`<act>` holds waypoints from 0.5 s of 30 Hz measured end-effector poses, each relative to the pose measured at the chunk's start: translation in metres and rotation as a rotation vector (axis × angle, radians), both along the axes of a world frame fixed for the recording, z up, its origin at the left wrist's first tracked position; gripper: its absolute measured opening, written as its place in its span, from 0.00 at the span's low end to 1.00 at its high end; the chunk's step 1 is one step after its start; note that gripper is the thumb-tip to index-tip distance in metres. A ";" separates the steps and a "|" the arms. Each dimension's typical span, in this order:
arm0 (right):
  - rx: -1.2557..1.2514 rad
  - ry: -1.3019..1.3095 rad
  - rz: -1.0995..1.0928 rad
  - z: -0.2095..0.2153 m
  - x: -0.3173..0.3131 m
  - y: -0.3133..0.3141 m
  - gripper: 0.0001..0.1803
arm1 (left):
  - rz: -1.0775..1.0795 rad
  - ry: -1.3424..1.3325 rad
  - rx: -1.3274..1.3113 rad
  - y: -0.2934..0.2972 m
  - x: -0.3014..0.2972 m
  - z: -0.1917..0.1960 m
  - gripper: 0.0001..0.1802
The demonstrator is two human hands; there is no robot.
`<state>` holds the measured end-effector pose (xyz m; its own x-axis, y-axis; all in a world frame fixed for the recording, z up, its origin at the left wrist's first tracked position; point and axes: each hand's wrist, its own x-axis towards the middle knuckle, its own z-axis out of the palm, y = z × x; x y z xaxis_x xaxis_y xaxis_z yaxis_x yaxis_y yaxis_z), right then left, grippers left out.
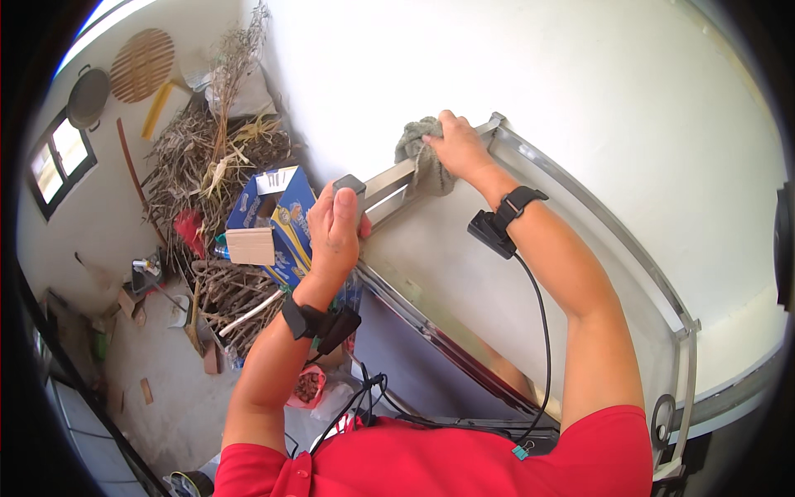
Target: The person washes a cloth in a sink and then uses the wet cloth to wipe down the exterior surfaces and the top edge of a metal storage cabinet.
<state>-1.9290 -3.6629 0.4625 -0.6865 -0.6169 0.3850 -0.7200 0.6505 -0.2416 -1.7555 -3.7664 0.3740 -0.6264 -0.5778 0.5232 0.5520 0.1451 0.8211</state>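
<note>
A metal frame [571, 178] with silvery rails surrounds a pale flat surface [530, 273] in front of me, against the white wall. At its left corner my left hand [331, 236] is closed around an upright post [351, 184], thumb up and fingertips showing on the far side. My right hand [465, 151] grips a bunched grey-green cloth [432, 178] and presses it against the left-hand rail [389, 182], close to the far corner. Part of the cloth hangs below that rail. Both wrists wear black straps with small devices.
Left of the frame stands an open blue cardboard box [290, 219] beside piled dry sticks [236, 294] and brush [186, 157]. A red bag [308, 387] lies lower down. Black cables [542, 331] hang by my arms. A pan [89, 98] hangs on the left wall.
</note>
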 end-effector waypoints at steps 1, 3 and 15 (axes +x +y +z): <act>0.011 0.014 -0.041 0.000 -0.009 0.003 0.22 | -0.003 0.003 0.000 0.001 0.000 0.001 0.27; 0.044 0.028 -0.083 0.001 -0.027 0.009 0.22 | -0.004 0.003 -0.003 0.004 0.001 0.004 0.28; 0.131 0.196 -0.236 -0.003 -0.108 0.027 0.19 | -0.021 -0.005 -0.059 0.002 0.000 -0.003 0.32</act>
<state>-2.0374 -3.6360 0.4598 -0.7367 -0.5030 0.4520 -0.5707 0.8210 -0.0166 -1.7558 -3.7649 0.3709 -0.6407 -0.5329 0.5527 0.5512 0.1820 0.8143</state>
